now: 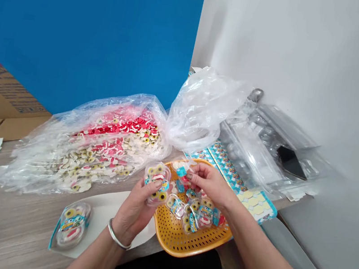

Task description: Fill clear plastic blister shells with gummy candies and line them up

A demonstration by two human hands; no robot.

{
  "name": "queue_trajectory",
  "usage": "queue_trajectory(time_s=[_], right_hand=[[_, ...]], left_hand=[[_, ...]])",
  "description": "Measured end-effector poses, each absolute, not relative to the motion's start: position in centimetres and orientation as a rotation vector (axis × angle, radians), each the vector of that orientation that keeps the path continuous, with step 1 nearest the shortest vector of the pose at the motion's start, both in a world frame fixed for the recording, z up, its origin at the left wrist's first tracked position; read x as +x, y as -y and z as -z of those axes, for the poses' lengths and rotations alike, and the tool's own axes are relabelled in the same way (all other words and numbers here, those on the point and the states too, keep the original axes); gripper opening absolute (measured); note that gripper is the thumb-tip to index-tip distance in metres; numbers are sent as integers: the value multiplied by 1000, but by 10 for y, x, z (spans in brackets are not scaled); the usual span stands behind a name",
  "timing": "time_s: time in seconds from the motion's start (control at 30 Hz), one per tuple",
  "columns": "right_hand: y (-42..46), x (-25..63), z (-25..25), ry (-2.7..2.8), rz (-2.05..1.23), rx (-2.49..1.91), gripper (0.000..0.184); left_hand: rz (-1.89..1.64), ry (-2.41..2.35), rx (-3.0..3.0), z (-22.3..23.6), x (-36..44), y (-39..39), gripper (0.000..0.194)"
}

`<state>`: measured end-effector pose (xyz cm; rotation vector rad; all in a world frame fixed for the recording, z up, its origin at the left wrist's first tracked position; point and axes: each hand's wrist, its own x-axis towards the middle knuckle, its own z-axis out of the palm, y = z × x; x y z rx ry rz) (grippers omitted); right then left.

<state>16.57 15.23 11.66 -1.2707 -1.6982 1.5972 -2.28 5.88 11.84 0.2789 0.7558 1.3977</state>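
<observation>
My left hand [136,207] grips a small clear plastic pack [157,182] by its side, thumb across the front; yellow eye-like pieces, a red-and-white piece and a blue label show through it. Above the orange basket [178,246], my right hand [208,182] pinches a small clear piece with a blue and red print [182,171], partly hidden by the fingers. Several similar filled packs [191,213] lie jumbled in the basket. Another filled pack [73,224] rests on a white blue-edged card [102,213] to the left.
A large clear bag [105,150] of red, white and yellow pieces lies at the back left. A crumpled plastic bag [204,106] stands behind the basket. Bags of clear trays [249,145] with a black phone [292,162] on top lie right, near printed sheets [229,163]. A cardboard box [3,84] is far left.
</observation>
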Motion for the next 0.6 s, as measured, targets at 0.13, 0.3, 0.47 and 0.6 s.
queue_trajectory(time_s=[0.13,0.3,0.47,0.6], right_hand=[[-122,161,-118,1372,-1769,-1168,40],[-113,175,-117,1332,-1949,-1006,47],[-123,184,-102,1003,-2035,-962,42],[-124,180,-94,968,-2120,-931,35]], left_hand=[[-1302,-671,366,-121,-18,-56,32],[-1272,-769,429,-123,-21,-54,35],[-1191,-765,533,-119,-26,-50,46],[-1153,-755,595,-117,-25,-48,48]])
